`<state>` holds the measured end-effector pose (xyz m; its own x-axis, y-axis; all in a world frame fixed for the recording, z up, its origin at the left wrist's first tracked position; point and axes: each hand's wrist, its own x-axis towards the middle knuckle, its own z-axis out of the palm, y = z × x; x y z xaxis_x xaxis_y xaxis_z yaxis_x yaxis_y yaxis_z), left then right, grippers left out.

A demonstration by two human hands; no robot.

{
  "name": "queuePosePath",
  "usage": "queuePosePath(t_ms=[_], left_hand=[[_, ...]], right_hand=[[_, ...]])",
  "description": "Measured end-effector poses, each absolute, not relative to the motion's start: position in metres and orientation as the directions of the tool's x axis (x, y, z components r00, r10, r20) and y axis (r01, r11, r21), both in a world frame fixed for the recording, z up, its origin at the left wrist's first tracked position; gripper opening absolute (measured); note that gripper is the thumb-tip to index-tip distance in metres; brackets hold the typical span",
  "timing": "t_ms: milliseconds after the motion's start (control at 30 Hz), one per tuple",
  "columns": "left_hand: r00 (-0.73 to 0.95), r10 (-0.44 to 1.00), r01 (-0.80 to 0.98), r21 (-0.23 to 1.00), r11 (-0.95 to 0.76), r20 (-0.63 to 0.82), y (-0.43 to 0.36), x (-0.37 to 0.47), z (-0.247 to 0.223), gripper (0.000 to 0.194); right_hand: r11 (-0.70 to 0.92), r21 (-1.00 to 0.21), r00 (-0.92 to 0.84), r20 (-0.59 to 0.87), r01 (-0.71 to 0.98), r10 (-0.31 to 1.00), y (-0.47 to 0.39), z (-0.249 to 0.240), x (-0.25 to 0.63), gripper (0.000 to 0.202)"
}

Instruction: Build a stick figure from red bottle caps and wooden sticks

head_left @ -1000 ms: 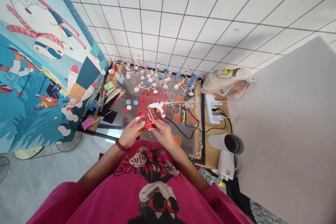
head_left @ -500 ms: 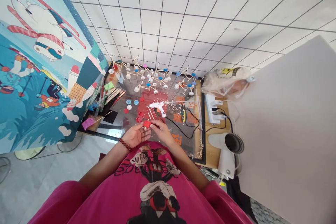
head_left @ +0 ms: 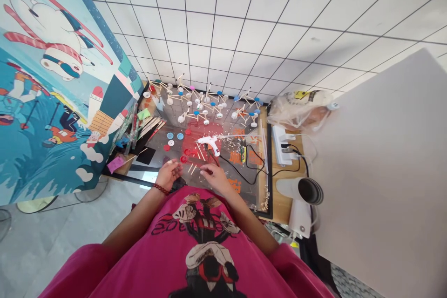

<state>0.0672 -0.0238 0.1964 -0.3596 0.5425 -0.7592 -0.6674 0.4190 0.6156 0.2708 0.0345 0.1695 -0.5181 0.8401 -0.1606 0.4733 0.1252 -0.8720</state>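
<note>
My left hand (head_left: 169, 174), with a beaded bracelet at the wrist, is turned palm up near the table's front edge. Its fingers are loosely stretched and apart, and I make out nothing in the palm. To its right, my right hand (head_left: 213, 176) has thumb and fingers drawn together; whatever they may hold is too small to tell. Two short wooden sticks (head_left: 192, 168) lie between the hands. Just beyond are red bottle caps (head_left: 184, 159) and a white glue gun (head_left: 209, 143) with more sticks (head_left: 200, 152) beside it.
Several stick-and-cap figures (head_left: 206, 104) stand along the back. Blue caps (head_left: 180, 136) lie left of the glue gun. A utility knife (head_left: 243, 153) and black cord (head_left: 232, 167) are at right, near a power strip (head_left: 283, 145). Packets and sticks (head_left: 134, 125) crowd the left edge.
My hands have moved apart, the left one leftward. The red cap that was between them is no longer visible there. Two short sticks now show on the table between the hands.
</note>
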Motion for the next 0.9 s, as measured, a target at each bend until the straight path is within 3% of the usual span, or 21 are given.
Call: queuePosePath(t_ms=[133,333,500,633,767,900], left_hand=[[-0.526,0.529,-0.571,0.737,0.361,-0.666,-0.029,0.046,0.181,0.032],[-0.586,0.547,-0.485,0.799,0.354,-0.598,-0.042,0.036,0.165,0.040],[-0.589,0.595,-0.412,0.837,0.361,-0.547,-0.049,0.034,0.159,0.042],[-0.568,0.642,-0.377,0.856,0.353,-0.515,-0.038,0.038,0.156,0.046],[-0.509,0.676,-0.428,0.839,0.338,-0.532,-0.014,0.050,0.153,0.047],[-0.409,0.702,-0.541,0.774,0.328,-0.583,0.002,0.058,0.163,0.042]], right_hand=[[0.129,-0.829,-0.518,-0.212,0.545,0.829,0.036,0.160,0.276,0.017],[0.200,-0.716,-0.513,-0.250,0.669,0.821,0.053,0.155,0.268,0.020],[0.251,-0.620,-0.485,-0.241,0.743,0.840,0.064,0.154,0.261,0.016],[0.211,-0.545,-0.374,-0.206,0.811,0.904,0.075,0.147,0.268,0.025],[0.125,-0.444,-0.220,-0.168,0.887,0.961,0.100,0.134,0.275,0.040],[0.156,-0.426,-0.256,-0.190,0.891,0.948,0.120,0.124,0.271,0.031]])
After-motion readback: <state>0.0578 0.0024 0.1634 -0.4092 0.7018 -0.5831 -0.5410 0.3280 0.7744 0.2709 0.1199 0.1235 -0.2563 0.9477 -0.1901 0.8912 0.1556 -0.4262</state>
